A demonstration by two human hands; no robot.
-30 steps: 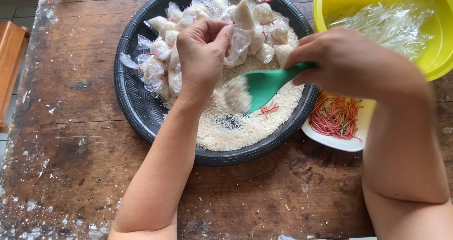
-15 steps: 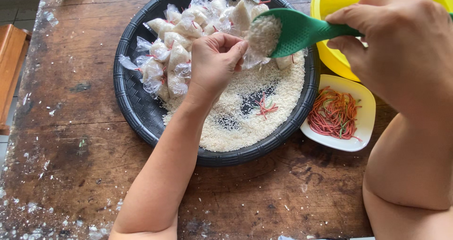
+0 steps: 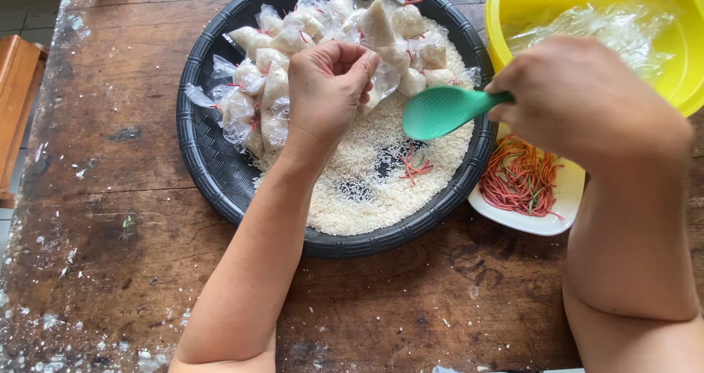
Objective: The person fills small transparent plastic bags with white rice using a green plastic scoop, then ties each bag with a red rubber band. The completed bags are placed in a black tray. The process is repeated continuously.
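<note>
Clear plastic bag (image 3: 383, 85), small and thin, is pinched at its mouth by the left hand (image 3: 328, 87), whose fingertips (image 3: 364, 71) are closed together on the film; the bag hangs from them over the middle of the round black woven-plastic tray (image 3: 213, 167). Just right of the bag, and a little lower, sits the turquoise plastic rice scoop (image 3: 438, 112), its broad bowl turned toward the bag and its handle running right into the right hand (image 3: 579, 98), which is closed firmly around it. The scoop's long axis lies roughly level, left to right, so the bowl's tip points at the bag's mouth, near but not touching. Whether the scoop carries grain cannot be told from this side.

Below both lies a spread of loose white rice (image 3: 367, 189) with a few red rubber bands (image 3: 414, 169) on it. Filled, tied packets of rice (image 3: 264, 87) are heaped along the tray's far side. Right of the tray stand a white dish of red and green rubber bands (image 3: 522, 182) and a yellow plastic basin (image 3: 543, 6) holding more clear bags, all on a worn wooden table (image 3: 110, 256).
</note>
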